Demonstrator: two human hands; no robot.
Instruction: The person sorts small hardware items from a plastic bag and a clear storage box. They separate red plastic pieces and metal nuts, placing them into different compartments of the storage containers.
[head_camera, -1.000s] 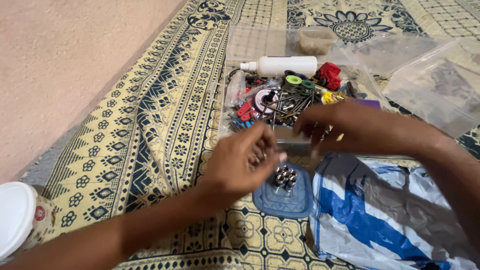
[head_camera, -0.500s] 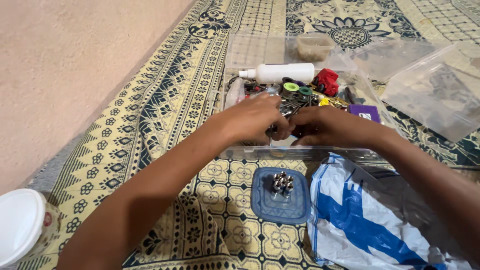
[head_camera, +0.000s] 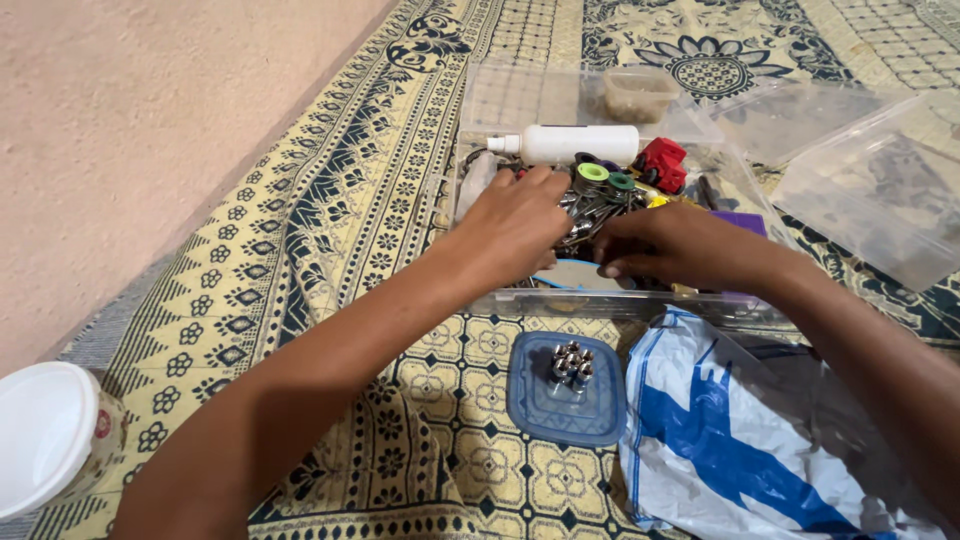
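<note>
So, clear bin (head_camera: 610, 303) of mixed hardware sitting at 12 o'clock on the mat (head_camera: 300, 250). Left hand (head_camera: 515, 225) and right hand (head_camera: 665, 245) both buried in it, grip impossible to tell. Blue lid (head_camera: 530, 415) with small metal bits (head_camera: 570, 365) at 6, white bottle (head_camera: 575, 143) behind.

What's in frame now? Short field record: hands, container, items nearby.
left hand: inside clear box, on mixed small hardware
right hand: inside same box, fingers on the hardware; grip unclear
clear box: holds white bottle, red part, green rings
blue lid: on mat, small metal pieces on it
plastic bag: blue and white, right of lid
white cup: lower left
</note>
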